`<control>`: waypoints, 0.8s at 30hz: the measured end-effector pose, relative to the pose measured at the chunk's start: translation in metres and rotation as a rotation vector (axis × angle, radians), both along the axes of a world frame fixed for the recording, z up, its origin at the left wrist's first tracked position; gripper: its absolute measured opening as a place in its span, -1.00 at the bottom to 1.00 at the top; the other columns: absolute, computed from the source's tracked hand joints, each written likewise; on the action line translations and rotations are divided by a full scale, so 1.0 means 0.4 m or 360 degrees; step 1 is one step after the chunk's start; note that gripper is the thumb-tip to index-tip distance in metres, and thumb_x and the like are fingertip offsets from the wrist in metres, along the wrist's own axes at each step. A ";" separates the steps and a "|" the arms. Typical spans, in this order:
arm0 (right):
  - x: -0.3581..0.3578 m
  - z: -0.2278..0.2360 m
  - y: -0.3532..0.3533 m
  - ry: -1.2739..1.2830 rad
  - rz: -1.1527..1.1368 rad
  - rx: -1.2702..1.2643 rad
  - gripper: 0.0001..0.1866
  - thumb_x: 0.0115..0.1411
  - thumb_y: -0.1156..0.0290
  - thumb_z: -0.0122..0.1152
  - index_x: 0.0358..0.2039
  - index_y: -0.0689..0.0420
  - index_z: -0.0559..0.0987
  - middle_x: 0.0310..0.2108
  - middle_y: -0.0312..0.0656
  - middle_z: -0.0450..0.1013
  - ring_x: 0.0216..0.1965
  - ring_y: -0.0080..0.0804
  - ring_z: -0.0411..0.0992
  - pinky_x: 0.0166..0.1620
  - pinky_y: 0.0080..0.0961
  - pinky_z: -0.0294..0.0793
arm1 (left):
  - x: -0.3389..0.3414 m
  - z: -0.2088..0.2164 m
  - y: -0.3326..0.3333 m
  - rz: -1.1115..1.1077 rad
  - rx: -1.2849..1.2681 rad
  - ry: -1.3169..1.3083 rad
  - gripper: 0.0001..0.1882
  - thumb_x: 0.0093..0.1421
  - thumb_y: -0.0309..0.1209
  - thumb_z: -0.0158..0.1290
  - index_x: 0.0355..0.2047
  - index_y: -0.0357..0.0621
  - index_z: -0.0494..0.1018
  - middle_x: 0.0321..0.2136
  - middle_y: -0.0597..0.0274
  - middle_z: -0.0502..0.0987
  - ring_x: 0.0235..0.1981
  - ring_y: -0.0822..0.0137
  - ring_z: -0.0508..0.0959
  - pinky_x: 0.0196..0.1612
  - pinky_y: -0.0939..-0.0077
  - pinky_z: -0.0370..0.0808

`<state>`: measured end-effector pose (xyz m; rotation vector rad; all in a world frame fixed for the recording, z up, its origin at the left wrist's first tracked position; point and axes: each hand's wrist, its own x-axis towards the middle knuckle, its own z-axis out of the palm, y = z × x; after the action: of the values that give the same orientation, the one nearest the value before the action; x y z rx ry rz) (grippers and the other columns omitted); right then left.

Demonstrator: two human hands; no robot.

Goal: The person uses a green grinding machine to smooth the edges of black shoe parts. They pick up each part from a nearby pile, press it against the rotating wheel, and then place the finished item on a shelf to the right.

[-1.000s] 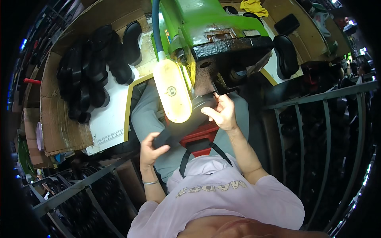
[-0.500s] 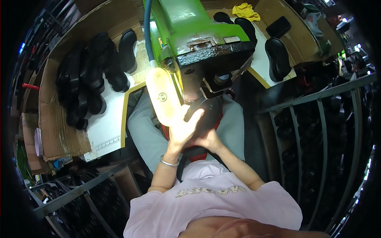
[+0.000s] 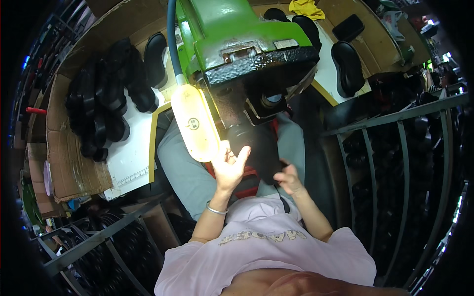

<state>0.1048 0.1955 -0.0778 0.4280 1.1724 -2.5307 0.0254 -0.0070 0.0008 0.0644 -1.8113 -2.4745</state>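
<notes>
A black shoe sole (image 3: 260, 154), partly blurred, lies under the head of a green machine (image 3: 242, 29), its near end pointing toward me. To its left is my left hand (image 3: 229, 168), thumb stretched up along the sole's edge and apart from the fingers, some of which are partly hidden. My right hand (image 3: 290, 180) has its thumb and bent fingers at the sole's near right end, slightly smeared by motion. Close above my left fingers glows a long oval lamp (image 3: 195, 123). The machine head covers the sole's far end.
Several black soles (image 3: 113, 84) are heaped on the white table (image 3: 131, 158) at left, inside cardboard walls (image 3: 74, 172). Another black sole (image 3: 347, 69) lies at right, near a yellow cloth (image 3: 307, 9). Metal racks (image 3: 405, 148) flank me.
The sole has turned so its near end reaches further toward me. My right hand has come out from beneath it and moved right; my left hand has shifted slightly right.
</notes>
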 end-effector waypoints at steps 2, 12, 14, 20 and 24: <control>-0.027 0.044 0.030 0.0067 -0.0264 0.0082 -0.34 -0.11 0.57 0.35 0.07 0.26 0.36 -0.06 -0.14 0.42 -0.04 -0.37 0.42 -0.01 -0.51 0.44 | -0.003 0.024 -0.004 -0.0017 0.0045 0.0070 -0.66 0.11 -0.71 0.14 -0.10 -0.35 0.37 -0.27 0.16 0.54 -0.28 0.44 0.54 -0.16 0.62 0.50; -0.059 0.047 0.082 0.0187 -0.0672 0.0090 -0.29 0.06 0.49 0.33 0.22 0.29 0.26 -0.12 -0.22 0.44 -0.23 -0.58 0.41 -0.48 -0.74 0.30 | -0.049 0.065 0.018 -0.0211 0.0278 -0.0038 -0.70 0.08 -0.68 0.20 -0.15 -0.35 0.45 -0.25 0.19 0.55 -0.26 0.44 0.54 -0.15 0.58 0.53; -0.064 0.055 0.089 0.0179 -0.0690 0.0037 -0.30 0.08 0.47 0.32 0.21 0.29 0.26 -0.16 -0.22 0.46 -0.26 -0.57 0.42 -0.49 -0.71 0.31 | -0.059 0.058 0.027 -0.0188 0.0249 0.0017 -0.70 0.08 -0.68 0.20 -0.16 -0.34 0.45 -0.27 0.19 0.54 -0.27 0.43 0.54 -0.17 0.57 0.54; -0.142 0.187 0.157 0.0328 -0.0728 0.0502 -0.47 0.08 0.32 0.28 0.02 0.25 0.36 -0.27 -0.18 0.45 -0.50 -0.60 0.40 -0.69 -0.76 0.23 | -0.053 0.059 0.015 -0.0116 0.0306 0.0117 -0.73 0.09 -0.65 0.19 -0.18 -0.36 0.47 -0.33 0.23 0.55 -0.37 0.51 0.52 -0.27 0.68 0.50; -0.244 0.274 0.152 0.0509 -0.0608 0.0673 -0.49 0.06 0.32 0.32 -0.02 0.26 0.39 -0.32 -0.19 0.46 -0.57 -0.64 0.39 -0.71 -0.78 0.20 | -0.061 0.031 -0.031 -0.0061 0.0020 0.0142 -0.74 0.07 -0.65 0.20 -0.20 -0.34 0.47 -0.36 0.24 0.55 -0.38 0.53 0.52 -0.28 0.69 0.49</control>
<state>0.0072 0.2564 0.0317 0.3813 1.9271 -2.7306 0.0011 -0.0192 0.0134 -0.0795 -1.7785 -2.4718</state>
